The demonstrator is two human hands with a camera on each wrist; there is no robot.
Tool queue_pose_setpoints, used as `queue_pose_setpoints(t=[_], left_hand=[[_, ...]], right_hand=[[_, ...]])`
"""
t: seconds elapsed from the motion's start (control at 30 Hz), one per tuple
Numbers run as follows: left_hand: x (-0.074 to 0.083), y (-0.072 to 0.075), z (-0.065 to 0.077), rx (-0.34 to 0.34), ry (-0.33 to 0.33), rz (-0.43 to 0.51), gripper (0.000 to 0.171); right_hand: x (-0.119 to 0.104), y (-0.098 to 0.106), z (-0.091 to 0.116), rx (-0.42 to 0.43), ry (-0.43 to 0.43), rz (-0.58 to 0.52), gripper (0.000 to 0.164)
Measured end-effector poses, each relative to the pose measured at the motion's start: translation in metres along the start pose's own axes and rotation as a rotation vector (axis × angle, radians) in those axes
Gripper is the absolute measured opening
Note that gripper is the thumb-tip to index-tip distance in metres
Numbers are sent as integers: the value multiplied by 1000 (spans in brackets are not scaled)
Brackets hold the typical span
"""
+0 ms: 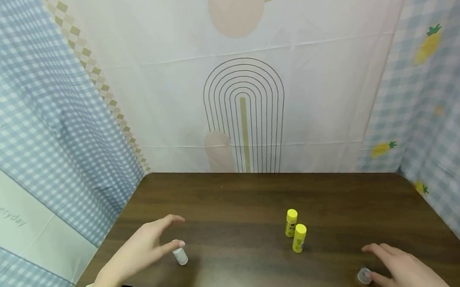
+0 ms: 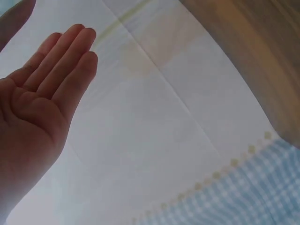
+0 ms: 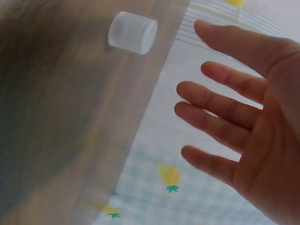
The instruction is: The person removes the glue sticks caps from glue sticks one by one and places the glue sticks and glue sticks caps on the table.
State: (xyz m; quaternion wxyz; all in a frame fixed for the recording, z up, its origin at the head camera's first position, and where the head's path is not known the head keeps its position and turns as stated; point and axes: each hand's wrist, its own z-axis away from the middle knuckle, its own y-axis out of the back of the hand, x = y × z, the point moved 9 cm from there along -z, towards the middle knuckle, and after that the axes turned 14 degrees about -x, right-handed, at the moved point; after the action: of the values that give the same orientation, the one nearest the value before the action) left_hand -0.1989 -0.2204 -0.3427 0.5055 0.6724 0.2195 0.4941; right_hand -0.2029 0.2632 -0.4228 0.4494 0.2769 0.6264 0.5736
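Two yellow glue sticks (image 1: 299,238) stand upright and close together right of the table's middle in the head view. My left hand (image 1: 142,249) hovers over the left part of the table, fingers apart from the thumb and holding nothing. Just beyond its thumb lies a small white cylinder (image 1: 180,256), partly hidden by the thumb. On the right, my right hand (image 1: 401,275) is spread with nothing in it. Near its thumb sits a translucent cap (image 1: 364,275); in the right wrist view this cap (image 3: 132,33) is apart from the fingers.
The dark wooden table (image 1: 233,206) meets a printed white cloth (image 1: 168,112) at its back edge. Blue checked cloth (image 1: 67,119) hangs along the left side, and checked cloth with pineapples (image 1: 439,131) along the right.
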Motion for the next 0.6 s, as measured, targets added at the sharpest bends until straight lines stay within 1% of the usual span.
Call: queue_pose_setpoints(t=[0.13,0.27,0.37,0.5,0.6], left_hand=[[15,-14,-9,-41,-45,-38,42],[26,-27,-20,-73,-94,-66,41],[34,-38,-29,-88,-126,-90,41],[44,-51,-39,-91,-162,-137,45],[50,-59,-45,-97,-180,-153,44]], right_hand=[[-13,11,-5,53,30,47,47],[-26,19,-13,77,63,41,44],[-34,21,-21,65,69,23,42],[-45,23,-34,37,69,-6,41],[-56,26,-43,73,86,-8,40]])
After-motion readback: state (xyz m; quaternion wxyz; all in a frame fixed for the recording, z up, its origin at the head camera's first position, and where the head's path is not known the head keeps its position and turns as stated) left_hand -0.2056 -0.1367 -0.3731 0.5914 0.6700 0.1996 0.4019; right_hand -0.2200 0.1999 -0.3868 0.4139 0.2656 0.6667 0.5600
